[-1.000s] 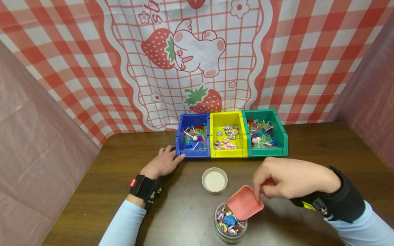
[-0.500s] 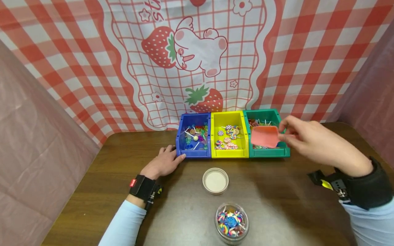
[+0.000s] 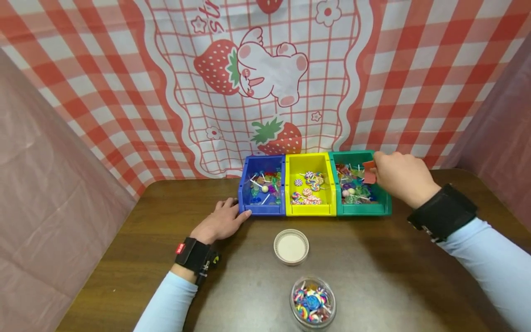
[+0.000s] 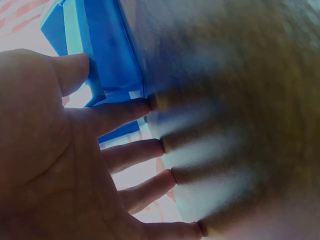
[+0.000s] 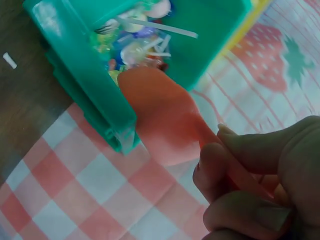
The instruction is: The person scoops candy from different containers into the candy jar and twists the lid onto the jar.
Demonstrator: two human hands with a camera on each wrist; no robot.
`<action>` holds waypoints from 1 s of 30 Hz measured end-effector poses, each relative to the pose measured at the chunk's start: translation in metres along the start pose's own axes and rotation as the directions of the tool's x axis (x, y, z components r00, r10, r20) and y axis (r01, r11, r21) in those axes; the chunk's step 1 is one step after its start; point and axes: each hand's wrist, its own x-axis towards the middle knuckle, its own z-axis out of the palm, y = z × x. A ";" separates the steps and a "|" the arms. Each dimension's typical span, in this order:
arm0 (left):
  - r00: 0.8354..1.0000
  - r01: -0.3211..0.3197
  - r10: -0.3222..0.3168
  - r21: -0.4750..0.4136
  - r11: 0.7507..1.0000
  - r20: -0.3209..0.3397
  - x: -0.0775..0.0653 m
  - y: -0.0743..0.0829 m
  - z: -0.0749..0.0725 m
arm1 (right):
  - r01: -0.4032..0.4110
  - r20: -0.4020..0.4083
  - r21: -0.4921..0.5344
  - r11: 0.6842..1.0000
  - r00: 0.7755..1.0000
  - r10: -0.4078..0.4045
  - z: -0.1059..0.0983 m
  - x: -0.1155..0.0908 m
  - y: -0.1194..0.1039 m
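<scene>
My right hand [image 3: 404, 177] grips the handle of a pink scoop [image 5: 165, 117], its blade tilted over the wall of the green bin [image 3: 365, 209]. Small lollipop and bead charms [image 3: 352, 191] lie in that bin, close to the blade's edge. At the left end of the row, my left hand [image 3: 221, 221] rests with spread fingers by the blue bin [image 3: 262, 210]; its thumb [image 4: 75, 72] touches the bin's wall and the fingertips meet the tabletop. A clear jar [image 3: 313, 302] filled with colourful lollipop charms stands at the front.
Between the blue and green bins sits a yellow bin [image 3: 311, 210] holding swirl lollipop charms. A round whitish lid [image 3: 291, 247] lies on the wooden table [image 3: 240, 281] behind the jar. A checked strawberry cloth [image 3: 410, 83] hangs right behind the bins.
My right hand has carried the scoop from the jar's mouth up and back to the green bin, and the blade now tips into it. My left hand keeps its place.
</scene>
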 end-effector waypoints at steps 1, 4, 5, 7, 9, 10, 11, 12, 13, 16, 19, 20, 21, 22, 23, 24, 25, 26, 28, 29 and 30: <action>1.000 -0.002 0.002 0.000 1.000 -0.003 0.000 0.000 0.000 | 0.006 0.007 -0.014 1.000 1.000 -0.006 0.002 0.003 -0.001; 1.000 0.004 -0.004 0.002 1.000 -0.003 -0.001 0.001 0.000 | 0.009 0.063 -0.022 1.000 0.998 -0.007 0.007 0.011 -0.004; 1.000 0.007 -0.007 0.001 1.000 -0.001 -0.001 0.001 0.000 | 0.005 0.087 -0.014 1.000 0.996 -0.004 0.008 0.013 -0.004; 1.000 0.012 -0.012 -0.003 1.000 0.002 -0.001 0.002 0.000 | -0.007 0.132 -0.002 1.000 0.991 0.007 0.011 0.016 -0.003; 1.000 0.017 -0.017 -0.005 1.000 0.002 -0.001 0.002 0.001 | -0.013 0.160 0.017 1.000 0.987 0.011 0.012 0.018 -0.002; 1.000 0.017 -0.017 -0.005 1.000 0.000 -0.001 0.002 0.001 | -0.015 0.171 0.029 0.999 0.985 0.010 0.012 0.019 -0.001; 1.000 0.018 -0.018 -0.005 1.000 -0.003 -0.001 0.001 0.001 | -0.017 0.182 0.041 0.999 0.983 0.009 0.012 0.020 -0.001; 1.000 0.018 -0.018 -0.005 1.000 -0.005 -0.001 0.001 0.001 | -0.020 0.191 0.055 0.998 0.982 0.009 0.011 0.021 -0.001; 1.000 0.018 -0.018 -0.003 1.000 -0.007 -0.001 0.001 0.001 | -0.018 0.198 0.067 0.998 0.980 0.005 0.010 0.022 0.000; 1.000 0.017 -0.017 -0.003 1.000 -0.005 -0.002 0.000 0.002 | -0.029 0.231 0.114 0.993 0.973 0.001 0.009 0.023 0.002; 1.000 0.019 -0.019 -0.004 1.000 -0.001 -0.002 0.000 0.002 | -0.049 0.259 0.150 0.987 0.966 0.008 0.009 0.023 0.005; 1.000 0.020 -0.020 -0.003 1.000 0.000 -0.001 0.000 0.003 | -0.061 0.267 0.163 0.985 0.964 0.016 0.009 0.023 0.005; 1.000 0.020 -0.020 -0.001 1.000 0.000 -0.001 0.000 0.003 | -0.073 0.273 0.177 0.981 0.962 0.022 0.009 0.023 0.006; 1.000 0.022 -0.022 -0.001 1.000 0.000 -0.001 0.000 0.003 | -0.088 0.280 0.189 0.978 0.959 0.032 0.010 0.023 0.007; 1.000 0.021 -0.021 0.000 1.000 -0.002 -0.001 0.001 0.003 | -0.107 0.288 0.199 0.974 0.957 0.046 0.010 0.023 0.008; 1.000 0.020 -0.020 0.001 1.000 -0.003 -0.001 0.001 0.002 | -0.124 0.293 0.212 0.969 0.954 0.058 0.011 0.023 0.009; 1.000 0.019 -0.019 0.002 1.000 -0.003 -0.001 0.001 0.002 | -0.137 0.291 0.222 0.965 0.954 0.069 0.012 0.023 0.010; 1.000 0.019 -0.019 0.001 1.000 -0.003 0.000 0.001 0.002 | -0.149 0.288 0.234 0.961 0.954 0.078 0.013 0.023 0.011; 1.000 0.022 -0.022 -0.001 1.000 -0.003 -0.001 0.002 0.002 | -0.176 0.284 0.261 0.949 0.954 0.098 0.016 0.021 0.013; 1.000 0.023 -0.023 0.000 1.000 -0.003 0.000 0.002 0.002 | -0.180 0.275 0.270 0.946 0.956 0.104 0.017 0.021 0.014; 1.000 0.024 -0.024 0.001 1.000 -0.003 0.000 0.002 0.002 | -0.186 0.267 0.276 0.943 0.957 0.111 0.019 0.020 0.014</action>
